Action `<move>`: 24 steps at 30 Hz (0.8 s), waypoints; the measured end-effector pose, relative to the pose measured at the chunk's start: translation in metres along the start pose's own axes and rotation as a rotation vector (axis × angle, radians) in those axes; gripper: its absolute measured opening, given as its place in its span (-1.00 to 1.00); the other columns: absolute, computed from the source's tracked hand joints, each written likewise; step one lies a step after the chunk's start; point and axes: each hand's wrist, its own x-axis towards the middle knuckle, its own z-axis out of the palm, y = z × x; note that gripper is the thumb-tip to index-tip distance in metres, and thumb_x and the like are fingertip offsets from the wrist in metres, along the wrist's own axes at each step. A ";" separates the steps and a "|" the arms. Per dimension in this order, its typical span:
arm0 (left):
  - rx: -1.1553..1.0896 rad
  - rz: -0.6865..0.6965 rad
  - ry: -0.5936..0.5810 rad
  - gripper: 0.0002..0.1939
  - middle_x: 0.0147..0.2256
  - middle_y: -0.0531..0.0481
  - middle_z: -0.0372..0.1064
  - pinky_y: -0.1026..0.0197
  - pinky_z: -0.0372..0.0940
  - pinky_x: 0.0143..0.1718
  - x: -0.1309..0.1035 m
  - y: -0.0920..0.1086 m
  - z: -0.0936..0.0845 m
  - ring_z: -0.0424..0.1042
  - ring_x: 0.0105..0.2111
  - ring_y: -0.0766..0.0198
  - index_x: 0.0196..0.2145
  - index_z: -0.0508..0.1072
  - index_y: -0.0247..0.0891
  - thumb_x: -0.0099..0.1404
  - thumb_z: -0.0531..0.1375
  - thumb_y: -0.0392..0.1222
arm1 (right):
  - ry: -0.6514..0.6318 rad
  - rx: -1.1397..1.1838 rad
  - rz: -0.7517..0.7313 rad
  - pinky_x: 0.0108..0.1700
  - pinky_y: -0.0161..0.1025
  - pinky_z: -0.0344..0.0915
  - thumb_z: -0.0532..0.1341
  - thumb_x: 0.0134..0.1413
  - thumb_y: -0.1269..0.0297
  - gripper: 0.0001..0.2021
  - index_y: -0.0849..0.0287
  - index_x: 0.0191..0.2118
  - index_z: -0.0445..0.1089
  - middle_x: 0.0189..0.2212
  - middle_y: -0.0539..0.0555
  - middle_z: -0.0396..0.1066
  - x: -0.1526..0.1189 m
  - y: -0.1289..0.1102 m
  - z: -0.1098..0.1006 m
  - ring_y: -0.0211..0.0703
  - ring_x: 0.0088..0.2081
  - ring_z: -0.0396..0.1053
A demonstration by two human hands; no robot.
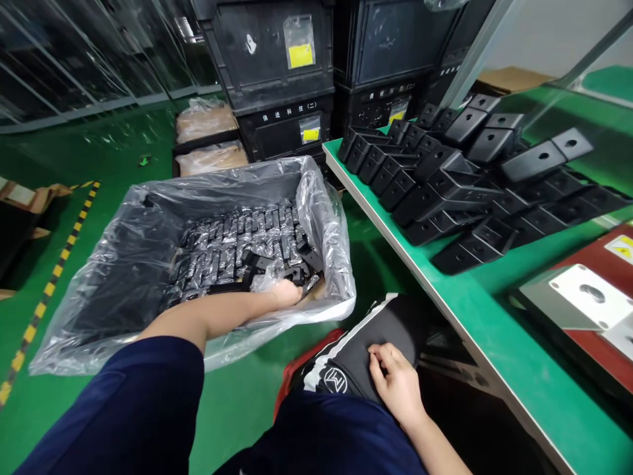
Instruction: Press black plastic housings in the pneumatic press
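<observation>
My left hand [284, 293] reaches down into a large bin lined with clear plastic [336, 264], at its near right corner. Its fingers are curled among loose black brackets [309, 257], and a crumple of clear plastic wrap [267, 274] lies against it. What the fingertips grip is hidden. Rows of black parts in clear wrap [222, 254] fill the middle of the bin. My right hand [395, 379] rests on my dark-clothed thigh [356, 356], its fingers curled in loosely and nothing visible in them.
To my right, a green-topped table [475, 310] carries many black angled brackets [435, 178] and a red machine with a white plate [588, 297]. Black stacked crates [277, 59] stand behind the bin. Yellow-black floor tape [54, 277] runs along the left.
</observation>
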 end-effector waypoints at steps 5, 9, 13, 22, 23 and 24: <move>0.046 -0.041 -0.099 -0.65 -0.07 -0.14 0.37 0.03 0.40 -0.11 0.011 0.002 -0.002 0.42 -0.13 0.17 -0.02 0.38 -0.35 0.34 0.17 -0.07 | -0.005 0.005 0.004 -0.31 -0.30 0.35 0.05 0.31 0.25 -0.82 0.13 -0.22 0.37 -0.39 0.03 0.38 -0.001 0.002 0.001 -0.21 -0.36 0.40; 0.074 0.012 -0.105 -0.66 -0.08 -0.12 0.38 0.03 0.40 -0.11 0.009 -0.002 -0.008 0.43 -0.13 0.17 -0.04 0.39 -0.35 0.34 0.17 -0.07 | -0.011 0.002 0.013 -0.28 -0.29 0.35 0.05 0.31 0.26 -0.83 0.12 -0.22 0.36 -0.38 0.03 0.37 -0.003 0.003 0.002 -0.20 -0.35 0.40; 0.090 0.099 -0.059 -0.70 -0.11 -0.10 0.40 0.05 0.40 -0.12 -0.001 -0.010 -0.024 0.43 -0.17 0.21 -0.06 0.40 -0.32 0.36 0.14 -0.07 | -0.006 0.016 0.012 -0.29 -0.29 0.35 0.04 0.31 0.27 -0.83 0.12 -0.25 0.36 -0.39 0.03 0.37 -0.003 0.003 0.002 -0.20 -0.36 0.40; 0.082 0.209 0.124 -0.75 -0.24 -0.04 0.41 0.11 0.41 -0.21 -0.014 0.003 -0.051 0.44 -0.27 0.28 -0.16 0.42 -0.35 0.36 0.15 -0.08 | -0.098 0.133 0.114 -0.24 -0.25 0.36 -0.02 0.32 0.25 -0.78 0.13 -0.15 0.35 -0.33 0.05 0.37 -0.010 0.005 -0.002 -0.18 -0.33 0.40; 0.077 0.208 0.158 -0.75 -0.25 -0.03 0.41 0.13 0.41 -0.22 -0.014 0.006 -0.054 0.43 -0.28 0.29 -0.17 0.42 -0.34 0.36 0.15 -0.08 | -0.121 0.148 0.143 -0.23 -0.24 0.36 -0.02 0.32 0.24 -0.77 0.13 -0.11 0.34 -0.33 0.05 0.37 -0.013 0.005 -0.003 -0.17 -0.33 0.40; 0.071 0.200 0.200 -0.76 -0.26 -0.03 0.41 0.15 0.41 -0.23 -0.014 0.009 -0.057 0.43 -0.30 0.30 -0.19 0.43 -0.33 0.36 0.14 -0.08 | -0.146 0.163 0.175 -0.23 -0.22 0.37 -0.03 0.31 0.23 -0.75 0.13 -0.07 0.33 -0.34 0.05 0.37 -0.016 0.005 -0.004 -0.17 -0.34 0.40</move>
